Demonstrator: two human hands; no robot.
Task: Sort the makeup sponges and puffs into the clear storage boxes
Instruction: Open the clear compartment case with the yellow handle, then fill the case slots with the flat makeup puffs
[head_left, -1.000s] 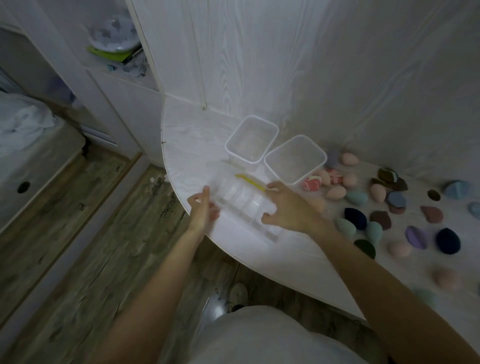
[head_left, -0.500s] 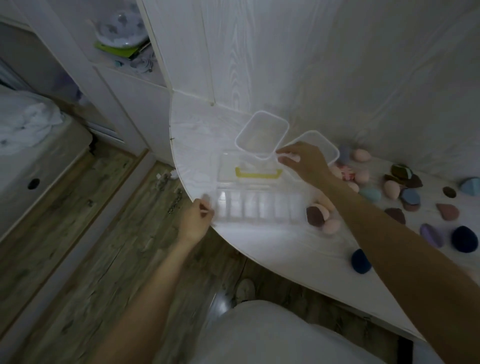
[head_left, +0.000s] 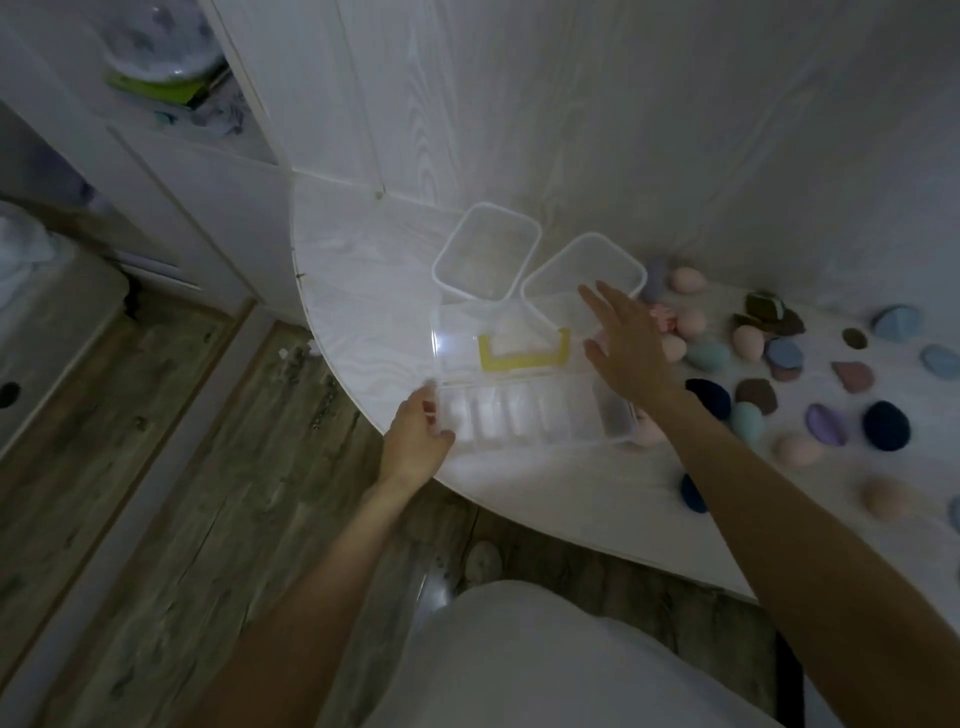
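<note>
Head view: clear divided box (head_left: 535, 415) lying open near the curved front edge of the white table (head_left: 363, 332), a row of small compartments along its near half, its clear lid (head_left: 498, 338) with the yellow latch (head_left: 522, 358) folded back toward the wall. Left hand (head_left: 418, 434) at the box's left end, fingers curled round that corner and gripping it. Right hand (head_left: 626, 348) spread wide, fingers straight and apart, over the right end of the lid; contact with the plastic not clear, nothing held. Behind the lid, just beside it, two square clear tubs, left tub (head_left: 485, 254) and right tub (head_left: 584, 270), side by side against the wall panel (head_left: 571, 130), both showing no contents. To the right of the boxes, sponges and puffs scattered loose on the table: pale pink egg sponge (head_left: 687, 279) near the wall, teal sponge (head_left: 707, 354), navy sponge (head_left: 886, 425), purple puff (head_left: 825, 423), brown puff (head_left: 756, 395), light blue puff (head_left: 894, 322), another pink sponge (head_left: 797, 449) nearer the front. One pink sponge (head_left: 649, 431) touching the divided box's right end. Wood-pattern floor (head_left: 130, 493) below the table edge at left, cupboard shelf (head_left: 171, 88) with cluttered items at upper left.
</note>
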